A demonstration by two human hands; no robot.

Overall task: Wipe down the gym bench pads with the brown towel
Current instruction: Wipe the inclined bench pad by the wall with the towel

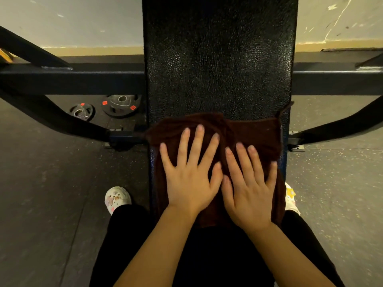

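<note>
Palms flat, left hand [189, 179] and right hand [249, 195] press the brown towel [255, 133] across the bench pad [217, 59] near end (edge to edge), fingers spread, likely for broad wiping contact.

Bare bench pad [219, 59] beyond towel [252, 133]

Person, viewed from the head camera. Both forearms bare; no sleeves, watch or rings visible. Left hand [189, 179] and right hand [249, 190]: short, unpainted nails. Black trousers [124, 235] on both legs. White clog shoes: left shoe [117, 198] carries small coloured charms; right shoe [291, 196] shows a yellow charm.
</note>
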